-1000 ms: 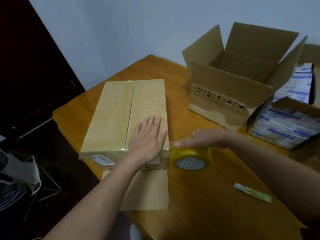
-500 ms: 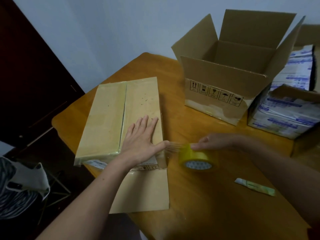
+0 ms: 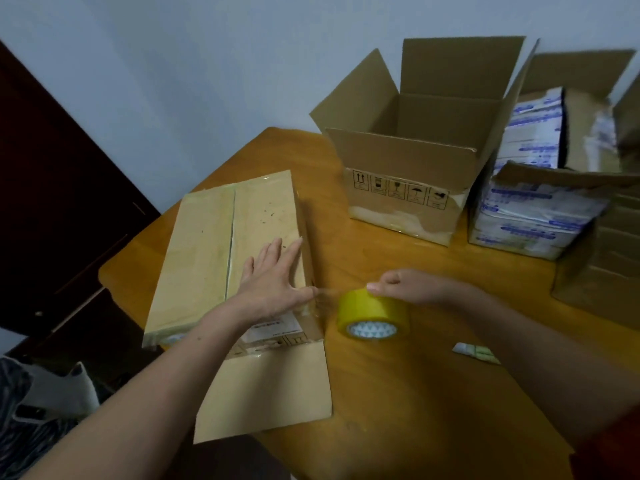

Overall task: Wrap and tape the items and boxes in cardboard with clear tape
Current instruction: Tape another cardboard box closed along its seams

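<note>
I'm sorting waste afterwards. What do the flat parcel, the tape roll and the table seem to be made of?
The parcel looks like matte brown cardboard, glossy where clear tape covers its near end. The tape roll seems wound plastic film, yellowish and shiny; its patterned core is probably card. The table looks like orange-brown wood or veneer with a soft lacquer sheen.

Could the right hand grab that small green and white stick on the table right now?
Probably not yet. The stick lies uncovered close by, but the right hand holds the tape roll, its strip stretched to the wrapped box.
</note>
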